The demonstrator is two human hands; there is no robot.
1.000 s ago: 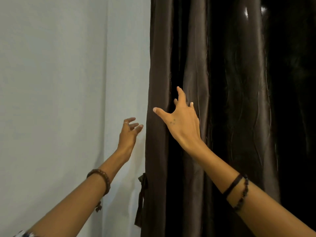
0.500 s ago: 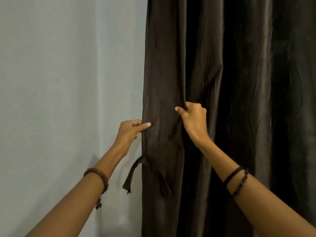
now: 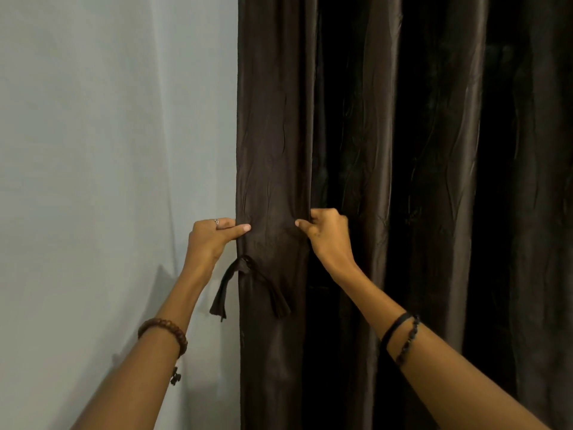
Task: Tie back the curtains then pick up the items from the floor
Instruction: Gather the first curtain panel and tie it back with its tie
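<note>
A dark brown satin curtain (image 3: 387,150) hangs in folds over the right two thirds of the head view. My left hand (image 3: 210,237) grips its left edge, thumb lying across the front of the cloth. My right hand (image 3: 325,234) grips a fold about a hand's width to the right, fingers curled behind the fabric. Between the two hands the outer panel is stretched flat. Just below my left hand a matching brown tie-back strap (image 3: 248,287) hangs from the curtain edge with two loose ends dangling. The floor and any items on it are out of view.
A plain pale grey-blue wall (image 3: 108,150) fills the left side, right up to the curtain's edge. Both forearms reach up from the bottom of the frame, with bracelets at the wrists.
Both hands went from open and reaching to gripping the curtain. The right hand has since drawn its fold left toward the left hand, and the tie-back ends have swung into view.
</note>
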